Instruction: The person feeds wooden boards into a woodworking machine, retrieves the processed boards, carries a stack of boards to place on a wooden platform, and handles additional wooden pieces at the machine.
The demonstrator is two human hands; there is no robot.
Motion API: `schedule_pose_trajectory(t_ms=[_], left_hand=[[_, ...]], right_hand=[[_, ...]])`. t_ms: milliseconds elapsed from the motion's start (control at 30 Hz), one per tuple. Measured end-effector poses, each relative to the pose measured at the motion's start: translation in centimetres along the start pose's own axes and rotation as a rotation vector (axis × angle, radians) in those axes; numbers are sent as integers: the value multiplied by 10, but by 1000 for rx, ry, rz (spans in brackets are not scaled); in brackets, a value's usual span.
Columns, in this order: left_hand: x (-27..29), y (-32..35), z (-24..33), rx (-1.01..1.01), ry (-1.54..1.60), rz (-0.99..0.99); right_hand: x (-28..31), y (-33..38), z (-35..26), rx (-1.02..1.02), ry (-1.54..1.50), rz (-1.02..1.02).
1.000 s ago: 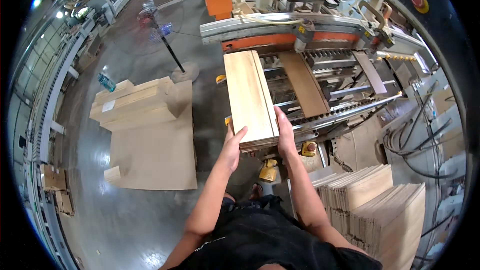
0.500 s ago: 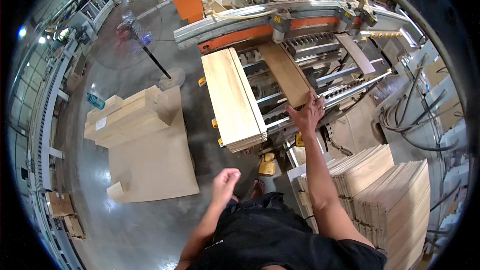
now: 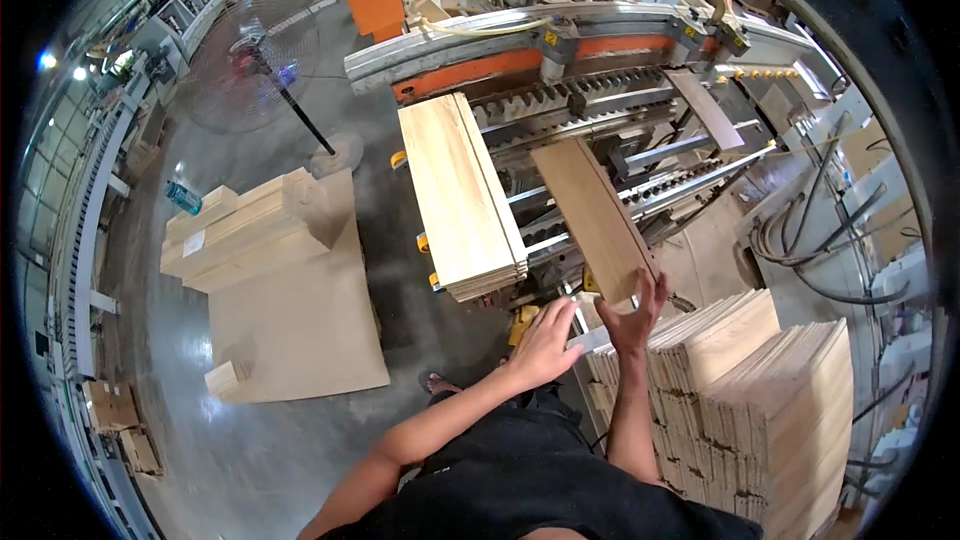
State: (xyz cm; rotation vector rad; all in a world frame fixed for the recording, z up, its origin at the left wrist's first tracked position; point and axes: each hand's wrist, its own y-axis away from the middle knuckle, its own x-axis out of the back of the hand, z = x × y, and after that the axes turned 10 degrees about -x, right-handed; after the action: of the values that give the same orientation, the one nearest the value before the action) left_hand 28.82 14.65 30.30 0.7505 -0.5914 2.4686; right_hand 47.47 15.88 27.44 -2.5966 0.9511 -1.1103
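A brown wooden board (image 3: 592,210) slants across the machine's rails, its near end off them toward me. My right hand (image 3: 632,324) grips that near end, fingers along the right edge and thumb at the end. Just left of it, my left hand (image 3: 543,343) is open, fingers stretched out and holding nothing. It is close to the board's end but looks apart from it. To the left of the board, a stack of pale wooden boards (image 3: 455,190) rests at the end of the rails (image 3: 660,192). Another narrow board (image 3: 706,110) lies farther right on the machine.
Tall stacks of pale boards (image 3: 740,390) stand close by my right side. Left on the floor, a brown sheet (image 3: 300,325) bears piled boards (image 3: 255,230) with a teal bottle (image 3: 183,197). A pedestal fan (image 3: 290,100) stands behind. Cables (image 3: 835,270) hang at the right.
My right hand has drawn the brown board toward me, off the far guide. My left hand has moved up and right, from loosely curled to stretched out near the board's end.
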Motion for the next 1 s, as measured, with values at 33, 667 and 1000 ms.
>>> schedule_pose_trajectory(t_ms=[33,667,1000], left_hand=[[-2,-15,11,-67,-78,32],[5,-127,97,-121,820,415],[33,-82,32,178,943,403]], right_hand=[[17,1,6,1,-10,-3],[88,-41,-42,261,41,-11],[-4,-51,-70,129,-163,-300]])
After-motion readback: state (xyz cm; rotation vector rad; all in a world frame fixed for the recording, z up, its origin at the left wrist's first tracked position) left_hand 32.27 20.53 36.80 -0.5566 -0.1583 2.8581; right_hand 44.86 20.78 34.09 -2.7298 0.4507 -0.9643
